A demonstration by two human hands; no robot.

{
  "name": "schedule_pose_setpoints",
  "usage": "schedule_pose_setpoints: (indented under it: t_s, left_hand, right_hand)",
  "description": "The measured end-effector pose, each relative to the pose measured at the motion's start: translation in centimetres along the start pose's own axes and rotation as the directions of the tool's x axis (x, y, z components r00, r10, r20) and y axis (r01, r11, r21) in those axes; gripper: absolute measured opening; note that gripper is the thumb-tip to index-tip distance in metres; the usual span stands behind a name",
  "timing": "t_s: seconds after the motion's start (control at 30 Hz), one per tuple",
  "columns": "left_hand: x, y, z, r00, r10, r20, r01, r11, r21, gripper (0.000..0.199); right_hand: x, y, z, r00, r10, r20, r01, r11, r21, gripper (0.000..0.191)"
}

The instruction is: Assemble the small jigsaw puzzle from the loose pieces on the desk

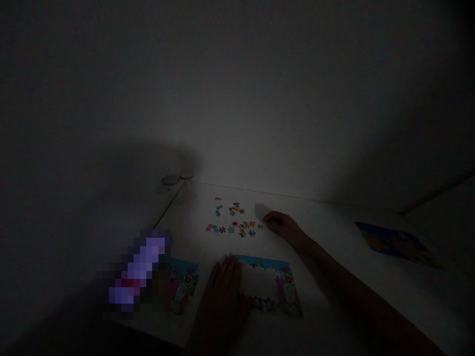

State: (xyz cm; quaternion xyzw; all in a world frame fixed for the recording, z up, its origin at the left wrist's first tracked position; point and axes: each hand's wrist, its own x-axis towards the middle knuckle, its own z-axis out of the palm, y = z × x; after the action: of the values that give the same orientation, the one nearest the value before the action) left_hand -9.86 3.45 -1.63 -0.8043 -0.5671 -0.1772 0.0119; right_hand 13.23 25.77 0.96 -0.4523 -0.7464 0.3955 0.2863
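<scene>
A partly assembled puzzle [291,287] lies on the white table, its colourful border around a bare middle. My left hand [224,282] rests flat on its left edge, fingers stretched out. Above the puzzle, several loose puzzle pieces [242,230] are spread in a row and small groups. At the right end of that row is my right hand [280,223], its fingers bent together near the outermost piece; whether anything is between the fingertips is too dark and small to see.
Left of my left hand lies a colourful picture sheet [180,287], beside a blurred-out bright object [143,269]. Glasses [178,180] sit at the table's back left corner. A blue picture sheet [397,242] lies at the right.
</scene>
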Motion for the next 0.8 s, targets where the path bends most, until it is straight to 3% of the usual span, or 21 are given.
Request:
schedule_pose_setpoints:
  t_s: [0.1,0.2,0.4,0.7,0.8]
  left_hand:
    - [0.0,-0.1,0.1,1.000,0.023,-0.020,-0.021,0.997,0.077,0.073]
    - [0.1,-0.6,0.5,0.996,0.084,-0.026,-0.080,0.988,0.130,0.075]
    - [0.1,-1.2,1.1,0.991,0.128,-0.037,-0.119,0.976,0.181,0.077]
    - [0.2,-0.8,0.8,0.996,0.093,-0.017,-0.089,0.984,0.157,0.077]
    - [0.1,-0.5,1.0,0.997,0.070,-0.028,-0.065,0.989,0.133,0.075]
  right_hand:
    - [3.3,0.1,1.4,0.998,-0.066,-0.020,0.065,0.997,-0.035,0.024]
    - [4.7,0.1,2.6,0.988,-0.151,-0.023,0.147,0.981,-0.123,0.020]
    - [4.0,-0.3,2.7,0.936,-0.335,0.113,0.353,0.905,-0.238,0.018]
    - [2.7,-1.9,3.9,0.891,-0.383,0.243,0.438,0.865,-0.244,0.026]
    - [2.8,-1.7,3.9,0.910,-0.332,0.248,0.386,0.896,-0.217,0.029]
